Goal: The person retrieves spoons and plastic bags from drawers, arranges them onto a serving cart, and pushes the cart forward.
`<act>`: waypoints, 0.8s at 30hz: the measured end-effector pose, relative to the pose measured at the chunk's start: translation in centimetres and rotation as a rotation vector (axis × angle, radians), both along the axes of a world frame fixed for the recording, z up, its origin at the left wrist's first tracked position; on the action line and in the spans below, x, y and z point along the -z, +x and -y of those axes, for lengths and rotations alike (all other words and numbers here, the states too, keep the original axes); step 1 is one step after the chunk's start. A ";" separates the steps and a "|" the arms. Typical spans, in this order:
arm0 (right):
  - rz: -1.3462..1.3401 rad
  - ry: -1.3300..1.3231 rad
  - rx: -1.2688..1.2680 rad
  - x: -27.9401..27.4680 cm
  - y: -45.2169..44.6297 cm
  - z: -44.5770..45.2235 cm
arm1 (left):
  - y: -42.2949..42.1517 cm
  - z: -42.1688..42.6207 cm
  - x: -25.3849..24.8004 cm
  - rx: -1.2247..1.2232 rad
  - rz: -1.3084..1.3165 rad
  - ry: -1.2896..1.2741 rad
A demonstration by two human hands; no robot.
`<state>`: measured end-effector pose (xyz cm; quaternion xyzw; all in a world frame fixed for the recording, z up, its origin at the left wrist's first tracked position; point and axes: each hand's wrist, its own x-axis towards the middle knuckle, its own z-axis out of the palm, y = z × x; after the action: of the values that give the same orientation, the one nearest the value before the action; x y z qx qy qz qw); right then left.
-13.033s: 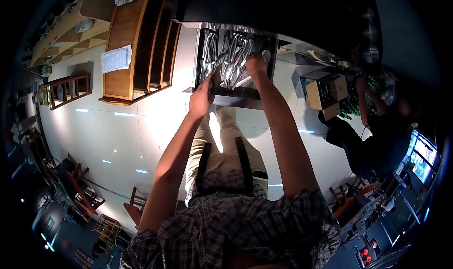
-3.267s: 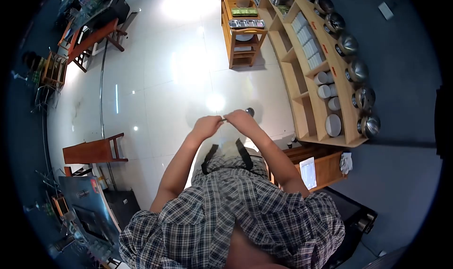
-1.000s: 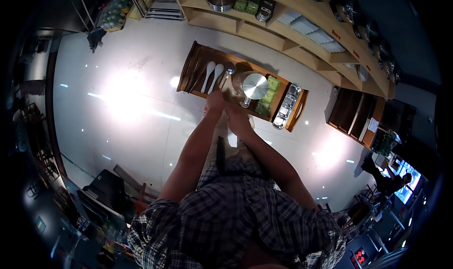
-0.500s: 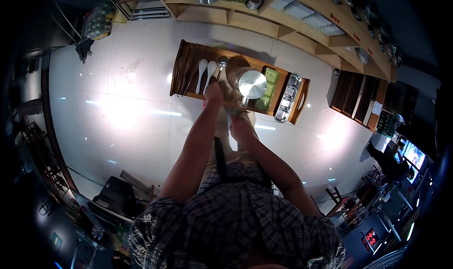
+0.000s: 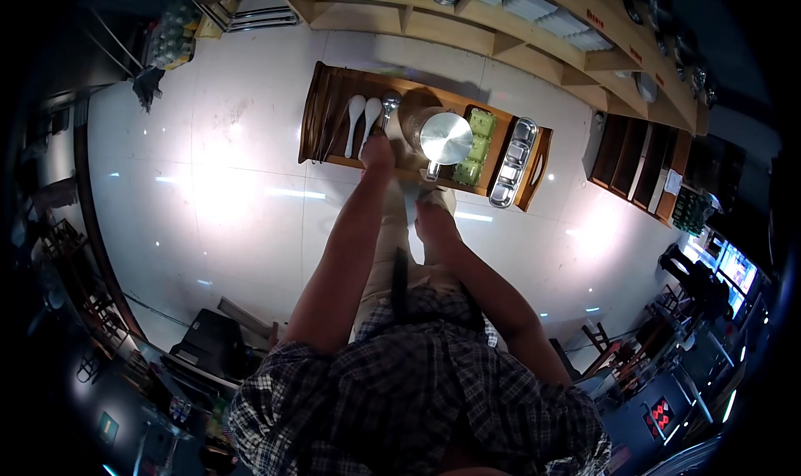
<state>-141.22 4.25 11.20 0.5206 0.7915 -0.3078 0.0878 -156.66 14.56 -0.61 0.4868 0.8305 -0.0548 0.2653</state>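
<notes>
A wooden tray (image 5: 326, 69) with dividers lies on the floor before me. My left hand (image 5: 377, 149) reaches over its near edge, with its fingers closed at the handle end of a metal ladle (image 5: 390, 100). Two white spoons (image 5: 355, 117) lie just left of it, beside dark chopsticks (image 5: 332, 130). To the right stand a shiny metal mug (image 5: 446, 138) with its handle toward me, a green sectioned dish (image 5: 477, 146) and a steel compartment tray (image 5: 513, 161). My right hand (image 5: 434, 223) is by my leg, below the mug; its fingers are hidden.
A long wooden shelf (image 5: 400, 21) with bowls and pans runs along the far side. A dark wooden rack (image 5: 638, 171) stands at the right. Pale glossy floor (image 5: 242, 142) surrounds the tray. A black box (image 5: 209, 342) lies at the lower left. Another person (image 5: 697, 276) is at far right.
The view has shifted slightly. My left hand stays at the ladle's handle, and my right hand remains by my leg. The things in the tray keep their places.
</notes>
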 end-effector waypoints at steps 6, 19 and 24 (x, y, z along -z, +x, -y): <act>0.003 -0.036 0.016 -0.1 -0.2 -0.7 | -0.4 0.3 0.0 0.094 0.034 0.009; 0.001 -0.050 0.049 -0.3 0.0 -0.2 | -0.6 0.7 -0.1 0.110 0.035 0.007; -0.009 0.025 0.107 0.8 0.1 -0.4 | 0.3 0.9 -5.7 0.081 -0.001 0.002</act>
<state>-141.11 4.65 10.44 0.5619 0.7668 -0.3044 0.0610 -156.37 13.61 5.11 0.5204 0.8102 -0.0651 0.2620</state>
